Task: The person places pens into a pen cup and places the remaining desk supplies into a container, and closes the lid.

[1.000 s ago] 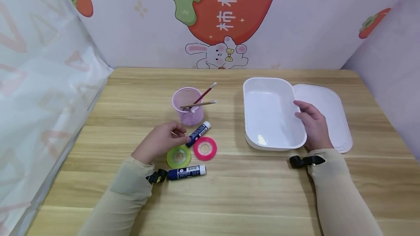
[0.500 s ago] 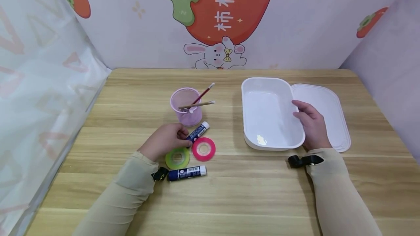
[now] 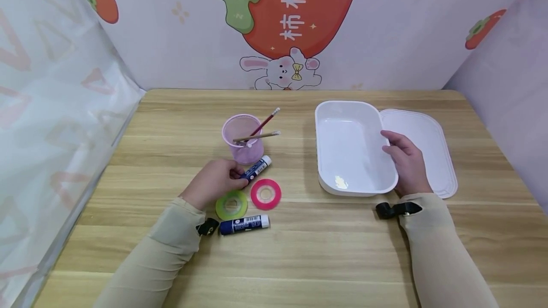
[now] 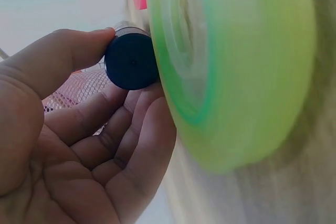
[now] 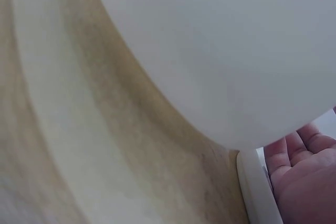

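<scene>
My left hand [image 3: 211, 182] pinches a blue glue stick [image 3: 255, 169] with a white cap between thumb and fingers; the left wrist view shows its dark round end [image 4: 131, 61]. Close to that hand lie a green tape roll [image 3: 242, 206], a pink tape roll [image 3: 256, 196] and a second glue stick [image 3: 244, 225]. On the right, my right hand [image 3: 408, 165] grips the right rim of a white rectangular box [image 3: 351, 156], which has nothing in it. Part of that hand is hidden by the box in the right wrist view.
Behind the left hand stands a pink mesh pencil cup [image 3: 248, 152] with several pencils leaning out to the right. A white lid [image 3: 432, 146] lies right of the box, partly behind it. A printed cloth [image 3: 171, 51] rises along the table's back edge.
The left hand has closed on the upper glue stick and shifted it slightly away from the tape rolls. The right hand and box stay in place.
</scene>
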A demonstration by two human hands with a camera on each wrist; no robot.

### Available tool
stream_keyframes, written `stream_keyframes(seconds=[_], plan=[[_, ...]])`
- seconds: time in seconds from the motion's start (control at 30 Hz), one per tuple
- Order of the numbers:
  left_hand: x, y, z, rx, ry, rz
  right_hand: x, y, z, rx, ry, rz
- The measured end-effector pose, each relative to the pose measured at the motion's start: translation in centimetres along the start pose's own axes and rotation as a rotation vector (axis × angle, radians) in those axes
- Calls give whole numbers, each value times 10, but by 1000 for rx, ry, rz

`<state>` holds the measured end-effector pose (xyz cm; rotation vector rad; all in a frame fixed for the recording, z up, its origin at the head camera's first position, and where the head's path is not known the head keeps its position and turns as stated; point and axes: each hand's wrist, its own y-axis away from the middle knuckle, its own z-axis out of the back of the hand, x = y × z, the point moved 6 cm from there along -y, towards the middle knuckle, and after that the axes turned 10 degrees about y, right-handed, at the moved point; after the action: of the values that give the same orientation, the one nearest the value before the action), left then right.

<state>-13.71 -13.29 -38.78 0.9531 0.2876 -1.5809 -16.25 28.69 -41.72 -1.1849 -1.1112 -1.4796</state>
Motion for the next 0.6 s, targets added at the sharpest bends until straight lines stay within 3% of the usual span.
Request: stream_keyframes(seconds=[0.23, 0.6], plan=[[-3, 3, 0, -10, 34, -36, -2, -1, 0, -1, 1, -11], [-25, 17, -3, -73, 133, -119, -1, -1, 1, -8, 31, -24]])
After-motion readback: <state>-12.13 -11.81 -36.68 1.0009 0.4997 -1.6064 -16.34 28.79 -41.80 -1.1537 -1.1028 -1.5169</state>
